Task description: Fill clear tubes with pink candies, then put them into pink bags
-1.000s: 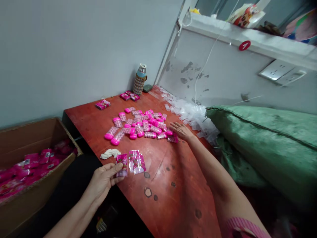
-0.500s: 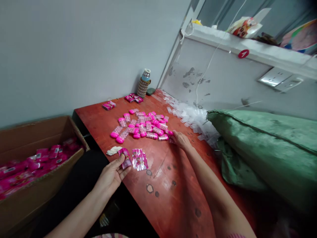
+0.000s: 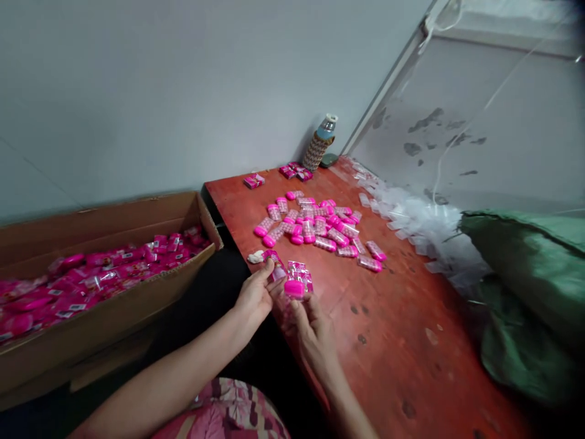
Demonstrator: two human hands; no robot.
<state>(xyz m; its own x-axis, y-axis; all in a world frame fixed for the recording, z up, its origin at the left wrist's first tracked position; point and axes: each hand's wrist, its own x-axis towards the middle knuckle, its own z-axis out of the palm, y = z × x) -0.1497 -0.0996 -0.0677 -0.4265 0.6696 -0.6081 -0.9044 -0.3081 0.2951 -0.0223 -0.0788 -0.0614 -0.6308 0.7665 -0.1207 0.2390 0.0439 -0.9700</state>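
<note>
Near the table's left edge, my left hand [image 3: 253, 300] pinches a pink printed sleeve [image 3: 275, 267] between thumb and fingers. Just right of it, my right hand [image 3: 316, 334] is closed around a small clear bottle with a pink cap [image 3: 294, 289], cap end pointing away from me. The two held things are close together; whether they touch I cannot tell. Behind them lie more pink printed wrappers [image 3: 298, 268] on the table and a crumpled white item [image 3: 256, 257]. Farther back spreads a loose pile of pink-capped clear bottles [image 3: 320, 227] holding pale pink beads.
On the left stands a cardboard box [image 3: 212, 235] of pink packages [image 3: 114, 268]. A flask in a woven cover [image 3: 319, 149] and small stacks of pink packets [image 3: 254, 181] are at the red table's [image 3: 388, 366] back. Clear plastic pieces [image 3: 406, 213] and a green sack [image 3: 525, 292] lie right.
My right hand has come back from the pile's right side toward my left hand, now with a bottle in it. My left hand keeps the sleeve. The view has turned left.
</note>
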